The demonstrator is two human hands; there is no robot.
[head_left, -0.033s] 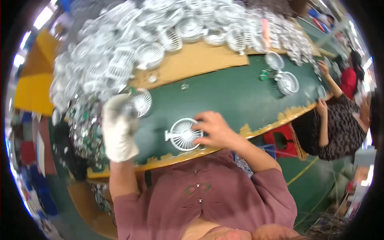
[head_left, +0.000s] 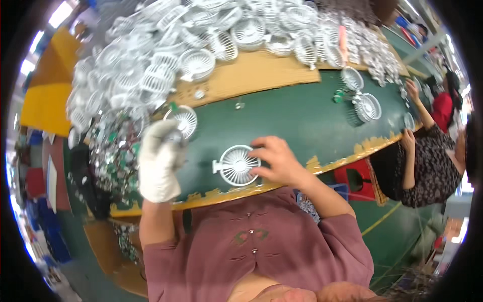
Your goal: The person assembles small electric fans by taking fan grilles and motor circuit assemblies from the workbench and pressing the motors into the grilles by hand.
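Observation:
A round white plastic fan grille (head_left: 239, 165) with radial slats and a short stub on its left side lies flat on the green tabletop in front of me. My right hand (head_left: 279, 162), bare, grips its right rim between thumb and fingers. To the left, my left hand (head_left: 160, 163) wears a white glove and is raised over the table, blurred. Its fingers curl around a small greyish piece that I cannot make out. Just beyond that glove sits another white grille (head_left: 183, 122), with a bit of green beside it.
A big heap of white grilles (head_left: 196, 63) covers the cardboard (head_left: 251, 75) at the back. Small green and metallic parts (head_left: 113, 156) pile up at the left. Two joined grilles (head_left: 368, 107) lie at right, near a co-worker's hands (head_left: 408, 138). Yellow tape lines the table's worn front edge.
The whole view has shifted slightly, moving the table and heap a little to the right in the picture. Both hands keep nearly the same places; the right stays on the grille.

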